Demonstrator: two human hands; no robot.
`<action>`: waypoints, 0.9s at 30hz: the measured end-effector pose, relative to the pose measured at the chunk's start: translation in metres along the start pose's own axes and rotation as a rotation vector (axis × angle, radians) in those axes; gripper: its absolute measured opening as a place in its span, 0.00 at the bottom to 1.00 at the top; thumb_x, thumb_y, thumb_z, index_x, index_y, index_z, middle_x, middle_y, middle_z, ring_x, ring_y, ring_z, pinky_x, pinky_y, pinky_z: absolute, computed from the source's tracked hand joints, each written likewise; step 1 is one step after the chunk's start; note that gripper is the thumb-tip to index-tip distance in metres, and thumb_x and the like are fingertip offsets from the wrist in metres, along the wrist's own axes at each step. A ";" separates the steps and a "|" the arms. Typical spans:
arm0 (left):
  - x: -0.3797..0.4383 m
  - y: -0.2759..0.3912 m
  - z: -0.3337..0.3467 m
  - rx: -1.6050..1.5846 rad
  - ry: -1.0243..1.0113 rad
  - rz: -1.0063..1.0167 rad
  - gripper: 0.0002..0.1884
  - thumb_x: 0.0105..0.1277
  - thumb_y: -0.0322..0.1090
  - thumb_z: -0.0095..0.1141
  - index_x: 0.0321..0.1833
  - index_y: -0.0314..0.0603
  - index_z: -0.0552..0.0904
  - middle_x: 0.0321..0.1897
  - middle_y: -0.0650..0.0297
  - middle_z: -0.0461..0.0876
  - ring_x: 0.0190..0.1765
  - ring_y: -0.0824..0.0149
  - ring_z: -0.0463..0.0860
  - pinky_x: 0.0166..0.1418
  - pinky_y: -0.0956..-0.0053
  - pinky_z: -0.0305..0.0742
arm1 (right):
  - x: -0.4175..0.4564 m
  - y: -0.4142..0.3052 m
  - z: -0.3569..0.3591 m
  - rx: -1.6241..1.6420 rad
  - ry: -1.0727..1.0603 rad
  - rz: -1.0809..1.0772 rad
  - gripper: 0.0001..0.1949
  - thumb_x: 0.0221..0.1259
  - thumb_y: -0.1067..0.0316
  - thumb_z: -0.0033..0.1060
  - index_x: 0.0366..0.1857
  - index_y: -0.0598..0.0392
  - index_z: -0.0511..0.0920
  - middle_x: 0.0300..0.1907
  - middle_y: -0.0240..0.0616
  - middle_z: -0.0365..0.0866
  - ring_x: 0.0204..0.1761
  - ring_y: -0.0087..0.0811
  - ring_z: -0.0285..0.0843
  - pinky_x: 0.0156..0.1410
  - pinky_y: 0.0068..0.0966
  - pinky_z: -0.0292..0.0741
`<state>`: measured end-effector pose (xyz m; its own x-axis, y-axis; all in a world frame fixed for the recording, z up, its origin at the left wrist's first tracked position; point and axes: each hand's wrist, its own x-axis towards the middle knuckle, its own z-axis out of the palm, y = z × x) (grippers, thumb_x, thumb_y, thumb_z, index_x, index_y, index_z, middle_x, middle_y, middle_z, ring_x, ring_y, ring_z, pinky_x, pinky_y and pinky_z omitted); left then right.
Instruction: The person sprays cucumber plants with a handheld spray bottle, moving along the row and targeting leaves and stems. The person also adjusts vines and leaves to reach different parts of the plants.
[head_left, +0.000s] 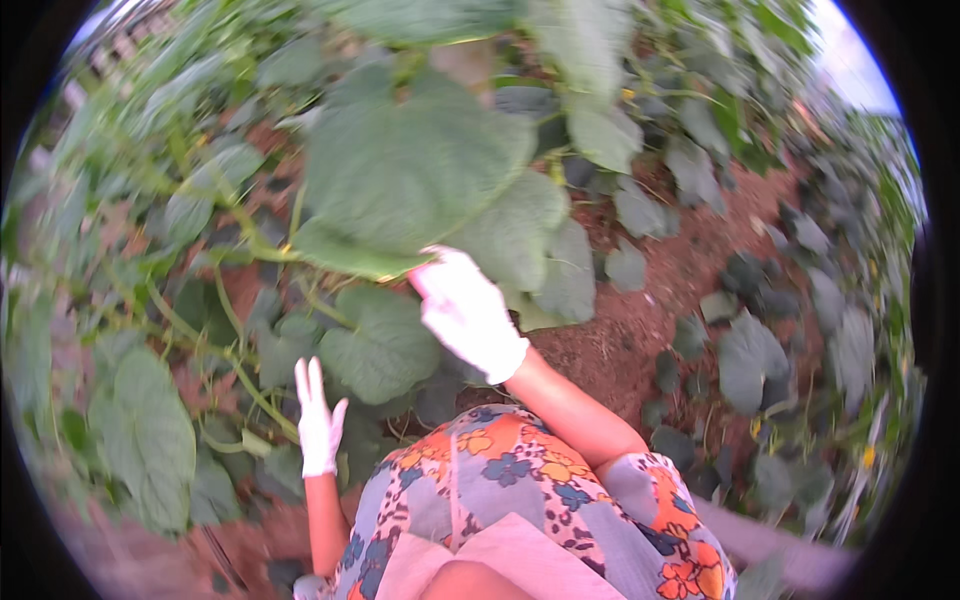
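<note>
My right hand, in a white glove, reaches to the lower edge of a large green vine leaf. Its fingers are bent, and a small red patch shows beside them; glare and blur hide whether they grip the leaf or something else. Lower left, my left hand wears a similar white glove, fingers pointing up and thumb apart, with nothing in it. Beside that hand hangs a rounded leaf. A thick green vine stem runs past on its left.
Dense trailing vines with small yellow flowers surround me. Reddish-brown soil shows between the rows on the right. A broad leaf hangs at the lower left. A pale strip crosses the ground at the lower right.
</note>
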<state>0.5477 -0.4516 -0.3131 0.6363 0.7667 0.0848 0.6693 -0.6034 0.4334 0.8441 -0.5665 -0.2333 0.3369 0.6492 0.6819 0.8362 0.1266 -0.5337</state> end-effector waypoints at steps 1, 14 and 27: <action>0.015 0.009 0.007 0.006 -0.045 -0.021 0.45 0.58 0.30 0.63 0.77 0.49 0.51 0.78 0.54 0.48 0.61 0.46 0.74 0.54 0.61 0.77 | -0.001 0.009 -0.014 -0.022 -0.019 0.075 0.10 0.56 0.70 0.54 0.42 0.58 0.76 0.44 0.49 0.77 0.53 0.50 0.74 0.55 0.38 0.75; 0.032 0.039 0.043 0.184 0.200 -0.159 0.18 0.64 0.35 0.57 0.57 0.49 0.78 0.35 0.61 0.81 0.43 0.59 0.82 0.47 0.61 0.78 | 0.007 0.086 -0.091 0.201 0.051 0.384 0.15 0.59 0.71 0.59 0.49 0.64 0.75 0.42 0.39 0.76 0.43 0.30 0.75 0.52 0.26 0.73; 0.093 -0.017 0.103 -0.167 -0.146 -0.751 0.18 0.70 0.50 0.51 0.47 0.41 0.79 0.44 0.55 0.85 0.43 0.56 0.84 0.47 0.65 0.78 | 0.005 0.102 -0.132 0.296 0.032 0.719 0.22 0.60 0.64 0.64 0.55 0.64 0.73 0.56 0.46 0.68 0.55 0.35 0.74 0.53 0.31 0.77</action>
<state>0.6354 -0.3925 -0.4053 0.0881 0.9129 -0.3985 0.8812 0.1152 0.4586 0.9882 -0.6492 -0.2189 0.7685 0.6266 0.1295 0.2588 -0.1194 -0.9585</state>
